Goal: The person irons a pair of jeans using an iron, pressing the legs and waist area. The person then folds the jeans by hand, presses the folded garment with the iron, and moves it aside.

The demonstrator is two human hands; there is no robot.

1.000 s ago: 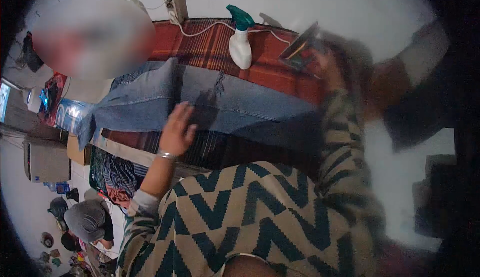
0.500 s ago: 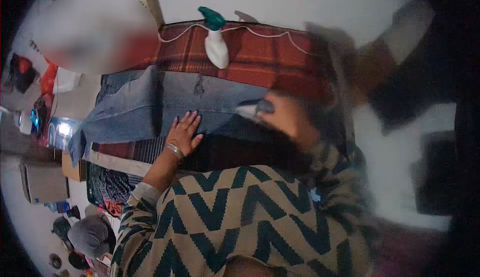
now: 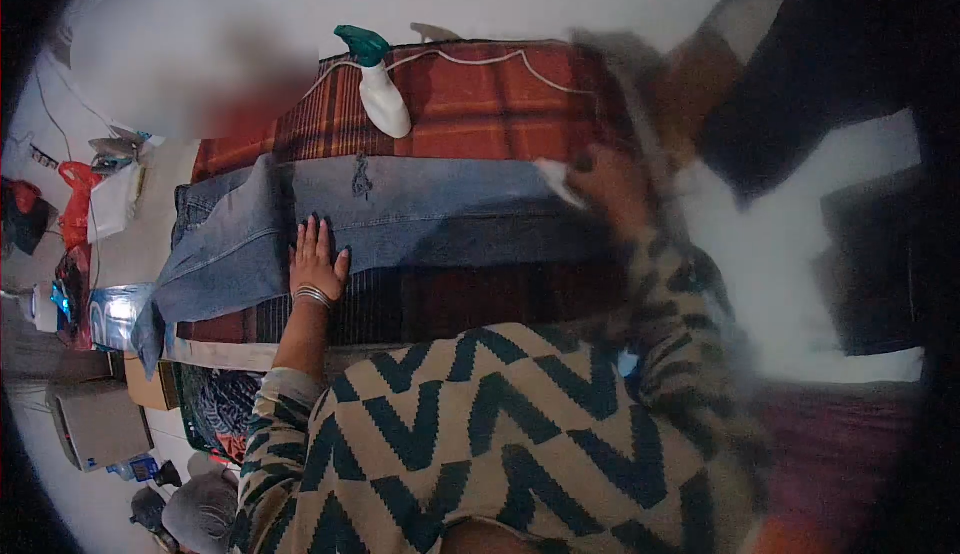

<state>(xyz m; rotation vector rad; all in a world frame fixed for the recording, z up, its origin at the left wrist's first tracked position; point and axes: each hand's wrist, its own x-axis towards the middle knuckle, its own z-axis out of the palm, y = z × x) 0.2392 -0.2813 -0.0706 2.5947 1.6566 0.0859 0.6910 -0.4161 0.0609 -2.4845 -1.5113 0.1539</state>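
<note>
While left hand lies outspread on jeans (faded blue, frayed spot) | right hand curls round blurred iron

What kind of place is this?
Probably an ironing spot, maybe at home: blue jeans lie on a plaid cloth, a spray bottle is near them, and the right hand holds a blurred iron-like tool.

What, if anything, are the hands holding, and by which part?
Right hand: what looks like an iron, though blur hides where it is held. Left hand: nothing; it rests on the jeans.
</note>
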